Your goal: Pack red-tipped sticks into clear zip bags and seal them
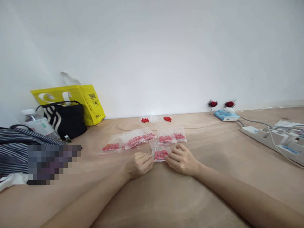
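Note:
In the head view, a small clear zip bag (161,154) with several red-ended pieces inside lies on the table between my hands. My left hand (140,164) is closed, its fingertips on the bag's lower left corner. On the lower right edge, the curled fingers of my right hand (182,161) pinch the bag. Just beyond it are more filled bags: a bag (111,146) at the left, overlapping bags (134,141) beside it, and two bags (165,138) to the right. Farther back, two small piles of red pieces (145,120) rest on clear plastic.
A yellow bag (95,107), a black pouch (68,118) and a plastic bottle (39,123) stand at the left, near striped cloth (16,145). At the right are a blue tissue pack (226,115), two dark red flowers (213,104) and a power strip (268,139) with cables.

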`<state>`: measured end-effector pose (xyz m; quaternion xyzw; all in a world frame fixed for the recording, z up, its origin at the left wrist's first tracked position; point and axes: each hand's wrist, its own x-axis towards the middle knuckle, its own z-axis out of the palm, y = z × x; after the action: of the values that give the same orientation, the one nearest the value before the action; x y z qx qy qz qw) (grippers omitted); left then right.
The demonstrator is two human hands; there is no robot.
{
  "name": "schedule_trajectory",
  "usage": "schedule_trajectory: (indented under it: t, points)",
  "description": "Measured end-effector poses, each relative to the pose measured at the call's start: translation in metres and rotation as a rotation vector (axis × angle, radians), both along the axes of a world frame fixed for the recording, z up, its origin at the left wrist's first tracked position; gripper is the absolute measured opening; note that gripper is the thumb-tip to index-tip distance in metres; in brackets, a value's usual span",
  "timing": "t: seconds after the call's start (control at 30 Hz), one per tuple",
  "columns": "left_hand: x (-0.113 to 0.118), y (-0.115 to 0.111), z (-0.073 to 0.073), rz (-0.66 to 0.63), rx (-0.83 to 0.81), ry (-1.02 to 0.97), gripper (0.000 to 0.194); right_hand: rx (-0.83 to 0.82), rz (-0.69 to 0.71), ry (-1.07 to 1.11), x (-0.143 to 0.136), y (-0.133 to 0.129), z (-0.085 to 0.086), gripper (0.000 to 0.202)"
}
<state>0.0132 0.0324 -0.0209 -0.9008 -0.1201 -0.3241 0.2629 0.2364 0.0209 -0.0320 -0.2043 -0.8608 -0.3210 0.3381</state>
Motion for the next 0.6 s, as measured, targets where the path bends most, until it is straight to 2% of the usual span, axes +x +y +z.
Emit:
schedule_trajectory:
  t: [0.2,0.33,0.6]
  points:
    - [0.004,-0.002,0.002,-0.037,-0.035,-0.042,0.014,0.038,0.051,0.032,-0.025,-0.001,-0.002,0.019]
    - [0.003,0.000,0.003,-0.069,-0.024,-0.027,0.011,0.040,0.076,0.015,-0.027,0.000,-0.001,0.024]
    - [0.005,0.000,0.003,-0.064,-0.012,-0.028,0.014,0.049,0.048,0.042,-0.028,0.001,-0.002,0.017]
